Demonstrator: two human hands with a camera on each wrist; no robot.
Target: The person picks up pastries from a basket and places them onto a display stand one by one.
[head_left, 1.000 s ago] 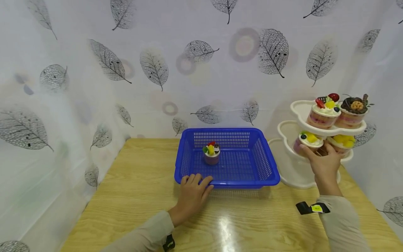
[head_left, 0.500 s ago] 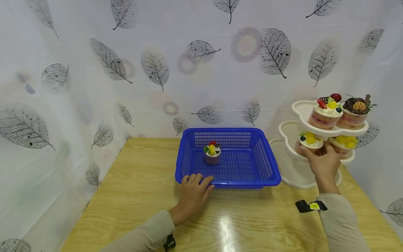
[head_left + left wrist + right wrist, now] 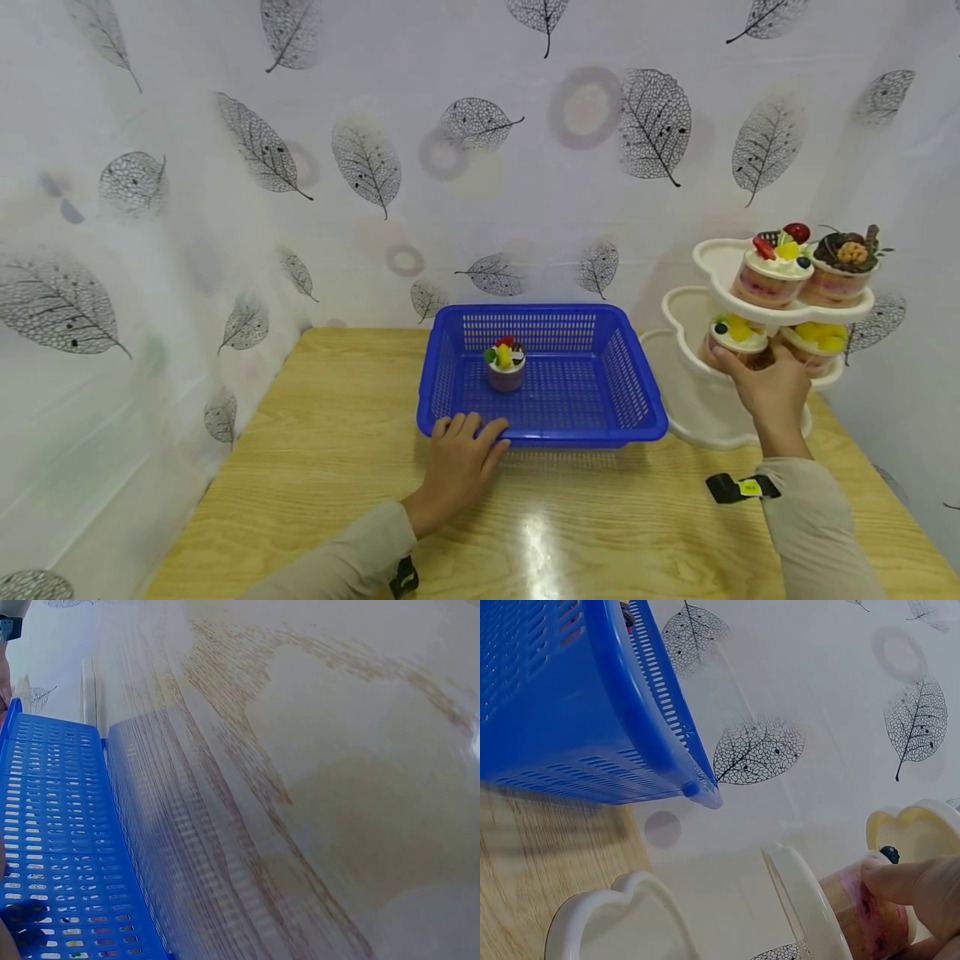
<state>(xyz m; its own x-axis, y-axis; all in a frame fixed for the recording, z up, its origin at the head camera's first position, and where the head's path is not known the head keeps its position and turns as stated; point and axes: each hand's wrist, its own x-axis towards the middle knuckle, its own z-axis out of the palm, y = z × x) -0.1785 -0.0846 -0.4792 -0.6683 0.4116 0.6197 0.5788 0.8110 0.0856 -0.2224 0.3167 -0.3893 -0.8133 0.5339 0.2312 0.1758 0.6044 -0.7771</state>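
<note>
My right hand point(image 3: 772, 396) grips a dessert cup point(image 3: 735, 340) on the middle tier of a white three-tier stand point(image 3: 678, 321). White cream, yellow fruit and a blueberry top this cup. In the right wrist view the thumb point(image 3: 900, 881) presses on its clear, pink-streaked side; the other fingers are mostly hidden. Beside it on that tier is a cup with yellow fruit point(image 3: 821, 337). At the near rim of a blue plastic basket point(image 3: 577, 435), my left hand point(image 3: 453, 471) holds on, fingers bent over the edge. A fruit-topped cup point(image 3: 505, 375) stands upright inside the basket.
The stand's top tier, directly above my right hand, carries a fruit-and-cream cup point(image 3: 772, 279) and a chocolate-topped cup point(image 3: 840, 267). Its lowest tier point(image 3: 705, 417) lies close to the basket's right side. Behind the wooden table point(image 3: 337, 400) hangs a leaf-patterned curtain point(image 3: 420, 50).
Both hands stay in nearly the same places, the right one on the same cup. The whole view shifts slightly; the basket and stand show no clear movement.
</note>
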